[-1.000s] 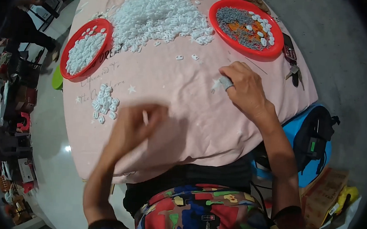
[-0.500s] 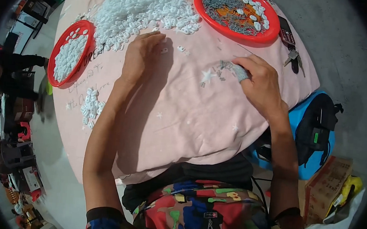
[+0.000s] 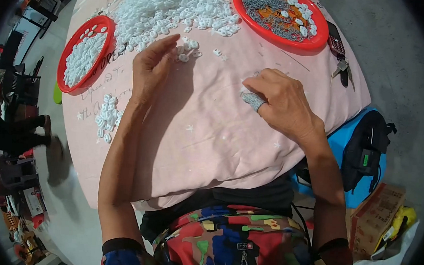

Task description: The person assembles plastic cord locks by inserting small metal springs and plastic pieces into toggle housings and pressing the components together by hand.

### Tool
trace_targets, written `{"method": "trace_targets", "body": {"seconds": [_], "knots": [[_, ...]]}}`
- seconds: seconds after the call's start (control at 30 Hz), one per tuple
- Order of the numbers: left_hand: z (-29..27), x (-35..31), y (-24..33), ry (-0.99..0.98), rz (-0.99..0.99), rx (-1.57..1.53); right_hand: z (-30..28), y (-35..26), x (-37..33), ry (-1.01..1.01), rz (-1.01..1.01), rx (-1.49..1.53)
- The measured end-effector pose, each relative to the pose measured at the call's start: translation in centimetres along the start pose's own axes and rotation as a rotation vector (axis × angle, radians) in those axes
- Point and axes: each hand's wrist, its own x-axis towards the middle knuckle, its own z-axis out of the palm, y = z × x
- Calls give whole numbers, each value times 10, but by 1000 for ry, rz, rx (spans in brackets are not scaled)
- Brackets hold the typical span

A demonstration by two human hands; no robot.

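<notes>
Left grip [image 3: 152, 73] beside white pieces [image 3: 193, 45]

Pink cloth-covered worktop [image 3: 216, 148]: open lane from near edge up the middle, between left hand [image 3: 152, 68] and right hand [image 3: 280, 99]; loose white oval plastic pieces [image 3: 189, 44] obstruct just beside the left hand. Toward far edge: broad heap of white plastic pieces [image 3: 176, 15], no way through at cloth level. Left edge: round red plastic tray [image 3: 110, 35]; gap, then small white plastic cluster [image 3: 107, 112]. Far right: red plastic bowl of grey wire-like bits [image 3: 291, 43], dark keypad phone [image 3: 335, 43] alongside
</notes>
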Motion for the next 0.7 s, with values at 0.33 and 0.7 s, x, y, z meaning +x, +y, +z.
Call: {"method": "trace_targets", "body": {"seconds": [0.33,0.7], "knots": [[8,-10,13,-14,49,687,14,-5,-6,-50,-27,-80],[28,7,19,-44,99,629,1,-13,-23,90,100,-26]]}}
